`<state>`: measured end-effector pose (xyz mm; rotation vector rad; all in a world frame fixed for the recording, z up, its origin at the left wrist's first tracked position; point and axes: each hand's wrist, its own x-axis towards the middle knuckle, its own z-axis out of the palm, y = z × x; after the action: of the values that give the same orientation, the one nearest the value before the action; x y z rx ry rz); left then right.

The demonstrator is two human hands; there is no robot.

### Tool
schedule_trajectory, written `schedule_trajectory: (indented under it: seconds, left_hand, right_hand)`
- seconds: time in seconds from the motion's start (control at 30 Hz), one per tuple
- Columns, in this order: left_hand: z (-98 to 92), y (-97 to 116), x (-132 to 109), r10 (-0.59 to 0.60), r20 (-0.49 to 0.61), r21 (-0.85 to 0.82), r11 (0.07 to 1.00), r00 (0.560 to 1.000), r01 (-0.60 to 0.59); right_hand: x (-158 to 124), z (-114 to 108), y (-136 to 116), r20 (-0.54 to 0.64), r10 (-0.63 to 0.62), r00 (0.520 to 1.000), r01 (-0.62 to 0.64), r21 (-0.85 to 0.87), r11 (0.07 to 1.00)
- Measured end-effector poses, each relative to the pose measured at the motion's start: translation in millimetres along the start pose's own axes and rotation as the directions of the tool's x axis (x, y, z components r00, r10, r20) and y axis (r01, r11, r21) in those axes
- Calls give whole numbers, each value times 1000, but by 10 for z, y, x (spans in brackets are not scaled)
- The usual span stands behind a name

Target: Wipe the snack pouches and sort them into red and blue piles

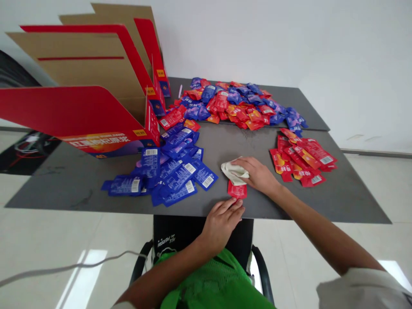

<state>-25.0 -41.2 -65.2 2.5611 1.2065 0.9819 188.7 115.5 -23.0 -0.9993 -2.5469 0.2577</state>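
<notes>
Clutches a crumpled cloth (234,171) in the right grip (257,174), fingers curled loosely about it, and presses it on the far end of a red packet (237,191). Touches the near edge of that packet with the left grip (223,219), fingers straight and flat, closed on nothing. Has the packet flat on the tabletop (225,141), near its front edge, between the two grips.

Shows blue packets (170,171) fanned out to the left, near the cloth but apart from it. Shows a red pile (302,161) to the right, apart from the right grip, and a mixed heap (238,103) of red, blue and orange at the far side. Shows an open box (80,111), red and brown, flaps up, at the far left, with blue packets against its front. Shows, below the front edge, a black chair (167,240) and green mesh (219,283) at the lap.
</notes>
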Motion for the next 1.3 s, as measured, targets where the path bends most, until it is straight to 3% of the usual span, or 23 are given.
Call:
schedule_trajectory:
  seconds: [0.1, 0.23, 0.33, 0.43, 0.53, 0.67, 0.73, 0.83, 0.87, 0.93, 1.0, 1.1, 1.3]
  left_hand:
    - [14, 5, -3, -11, 12, 7, 1000, 1000, 11]
    - [20, 9, 0, -12, 41, 13, 1000, 999, 11]
    - [20, 7, 7, -37, 41, -5, 999, 998, 38]
    - [22, -4, 9, -40, 56, -6, 999, 998, 40]
    - [27, -14, 7, -15, 63, 4, 1000, 998, 15]
    - [30, -8, 5, -24, 94, 14, 1000, 995, 22]
    - [25, 0, 7, -31, 103, 15, 999, 994, 30]
    - [7, 8, 13, -28, 83, -8, 1000, 996, 29]
    - [-1, 9, 16, -25, 68, -18, 999, 997, 26]
    - [-20, 11, 21, -21, 46, -23, 999, 999, 22]
    - [-37, 8, 26, -13, 41, -10, 1000, 999, 14]
    - [-50, -4, 27, 19, 50, 15, 1000, 999, -20]
    - [-45, -34, 24, 30, 50, 22, 999, 998, -31]
  right_hand:
    - [228, -116, 216, -73, 64, 995, -68, -48, 997]
    - [51, -219, -116, -264, 43, 963, -31, 47, 998]
    - [-237, -163, -476, -21, -98, 995, 99, 93, 991]
    - [-285, -44, -496, 62, -92, 994, 88, 75, 993]
    - [-33, 15, -162, 3, -12, 1000, 12, -4, 1000]
    - [331, -81, 224, -86, 83, 993, -90, -78, 993]
    - [325, -162, 195, -199, 118, 973, -134, -69, 989]
    - [36, -239, -116, -323, 128, 938, -137, -6, 991]
    - [-98, -243, -252, -299, 106, 948, -105, 22, 994]
    - [-345, -212, -488, -118, 15, 993, -6, 76, 997]
    - [-486, -142, -599, -3, -17, 1000, 18, 102, 995]
    - [-414, -26, -450, -32, 31, 999, -28, 80, 996]
    - [205, -39, 246, -99, 111, 989, -117, -61, 991]
